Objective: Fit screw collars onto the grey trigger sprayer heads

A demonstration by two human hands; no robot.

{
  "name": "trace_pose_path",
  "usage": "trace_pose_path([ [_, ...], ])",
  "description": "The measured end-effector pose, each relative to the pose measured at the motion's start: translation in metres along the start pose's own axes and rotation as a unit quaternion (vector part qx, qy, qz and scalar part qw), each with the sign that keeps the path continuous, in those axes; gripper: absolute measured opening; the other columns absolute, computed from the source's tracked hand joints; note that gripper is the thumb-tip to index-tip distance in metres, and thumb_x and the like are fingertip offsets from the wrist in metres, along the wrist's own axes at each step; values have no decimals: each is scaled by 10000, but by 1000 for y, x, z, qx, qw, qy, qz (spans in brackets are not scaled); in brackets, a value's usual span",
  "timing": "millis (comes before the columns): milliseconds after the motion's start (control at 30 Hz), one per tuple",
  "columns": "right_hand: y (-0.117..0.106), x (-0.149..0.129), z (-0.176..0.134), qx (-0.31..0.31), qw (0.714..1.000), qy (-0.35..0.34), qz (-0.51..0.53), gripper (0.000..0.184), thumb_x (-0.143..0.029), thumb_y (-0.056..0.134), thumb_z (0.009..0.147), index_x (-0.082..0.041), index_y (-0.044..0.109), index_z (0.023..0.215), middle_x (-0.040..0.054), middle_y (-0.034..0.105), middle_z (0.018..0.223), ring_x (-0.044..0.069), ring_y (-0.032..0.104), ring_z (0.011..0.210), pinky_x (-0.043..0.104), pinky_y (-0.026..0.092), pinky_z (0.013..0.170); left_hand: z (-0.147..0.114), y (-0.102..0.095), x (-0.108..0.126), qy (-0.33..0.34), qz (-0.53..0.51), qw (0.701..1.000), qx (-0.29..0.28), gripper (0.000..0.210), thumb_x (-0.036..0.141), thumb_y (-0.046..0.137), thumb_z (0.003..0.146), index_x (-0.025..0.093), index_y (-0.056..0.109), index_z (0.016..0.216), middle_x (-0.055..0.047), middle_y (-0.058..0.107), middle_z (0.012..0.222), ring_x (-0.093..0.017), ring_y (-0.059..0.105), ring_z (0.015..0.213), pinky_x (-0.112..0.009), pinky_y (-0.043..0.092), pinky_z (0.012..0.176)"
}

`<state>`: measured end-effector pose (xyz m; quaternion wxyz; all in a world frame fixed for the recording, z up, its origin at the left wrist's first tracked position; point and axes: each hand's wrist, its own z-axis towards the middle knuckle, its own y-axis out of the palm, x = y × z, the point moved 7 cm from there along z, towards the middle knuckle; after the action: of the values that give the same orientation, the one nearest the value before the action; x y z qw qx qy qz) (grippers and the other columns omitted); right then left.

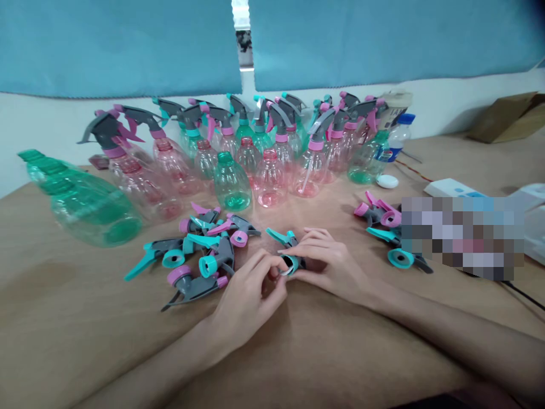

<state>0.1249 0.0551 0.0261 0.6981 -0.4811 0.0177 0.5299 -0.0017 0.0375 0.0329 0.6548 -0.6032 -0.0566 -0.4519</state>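
Note:
My right hand (336,264) grips a grey and teal spray trigger head (290,262), its collar opening turned towards me. Curled at that collar is my left hand (255,284), index fingertip at the opening. A small pale edge shows by the fingertip, too small to name. On the left lies a pile of loose trigger heads (219,258) in grey with pink or teal collars. More trigger heads (400,258) lie to the right. Behind my hands stand open-necked bottles, among them a green bottle (232,184) and a pink bottle (270,182).
Bottles fitted with trigger heads (315,147) stand in rows at the back. Green bottles (89,204) sit at far left. A Pepsi bottle (399,136), a white round object (387,182), a white box (455,190) and a cardboard box (506,116) are on the right. One patch is pixelated.

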Motion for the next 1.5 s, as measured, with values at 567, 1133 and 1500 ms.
trace_pose_path([
  [567, -4, 2, 2, 16, 999, 25, 19, 300, -347, 689, 776, -241, 659, 1056, 18, 716, 868, 203, 625, 927, 419, 432, 907, -4, -12, 0, 20, -16, 998, 63, 85, 143, 485, 884, 195, 552, 872, 11, 490, 777, -94, 496, 638, -179, 400, 509],
  [1133, -4, -2, 2, 12, 999, 22, 34, 294, -349, 695, 773, -238, 656, 1043, 17, 719, 908, 195, 620, 921, 412, 435, 913, -2, -11, -2, 12, -7, 998, 59, 87, 198, 514, 886, 204, 600, 879, -8, 530, 850, -104, 526, 671, -212, 461, 587],
  [1500, -3, -5, 1, 12, 999, 9, 34, 261, -303, 705, 767, -215, 652, 1007, 21, 714, 930, 190, 614, 935, 404, 427, 920, -2, -12, -1, 15, 7, 997, 70, 50, 179, 541, 869, 192, 574, 833, 5, 506, 810, -106, 518, 682, -214, 450, 591],
])
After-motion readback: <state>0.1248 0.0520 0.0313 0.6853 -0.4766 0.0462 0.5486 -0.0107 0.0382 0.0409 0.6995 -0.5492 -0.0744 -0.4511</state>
